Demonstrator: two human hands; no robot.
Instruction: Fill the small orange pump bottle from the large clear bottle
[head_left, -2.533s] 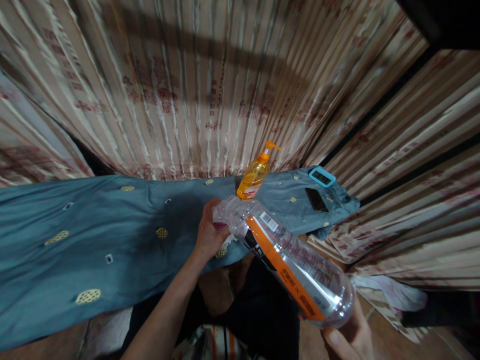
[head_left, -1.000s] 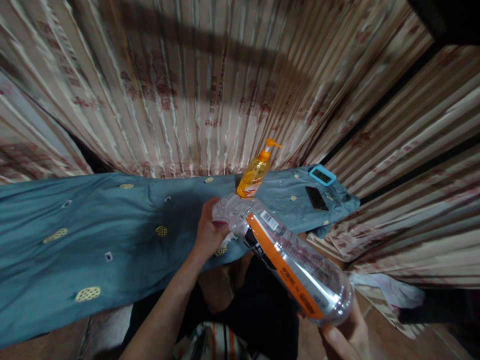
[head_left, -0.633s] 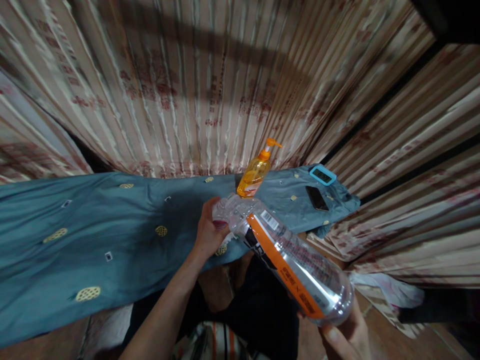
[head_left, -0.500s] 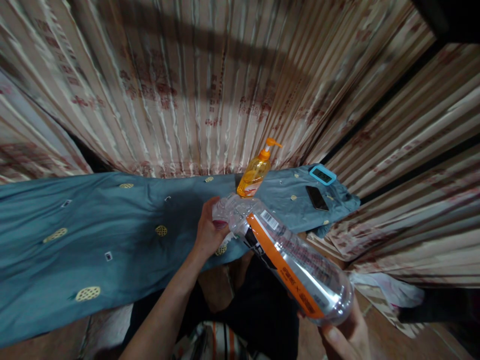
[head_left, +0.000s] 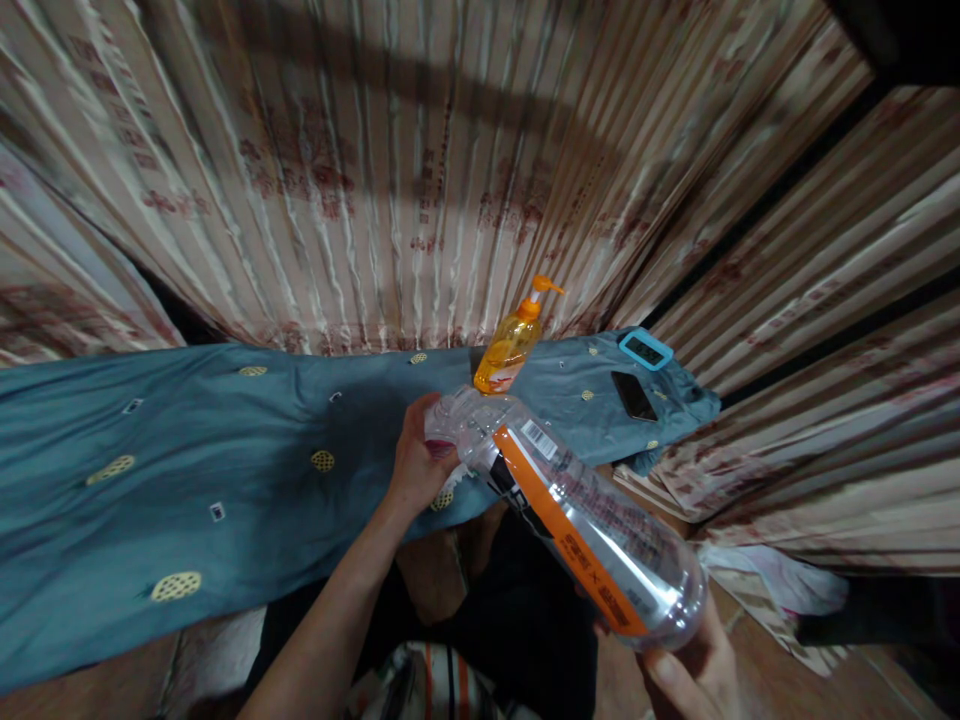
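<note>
Left hand [head_left: 417,462] curled round neck of clear bottle [head_left: 577,515]; right hand [head_left: 694,668] cups tilted base, palm up.

The room is dim and warm, with a yellow-brown glow. A wide dark shadow band lies across the top of the curtain [head_left: 420,200]. The picture bends hard at the edges, so the curtain folds fan out like rays. The far corners are blurry and dark, most of all the top right. Bright glare shines on the clear plastic bottle [head_left: 577,515]. The blue cloth [head_left: 187,470] looks sharp in the middle.
</note>
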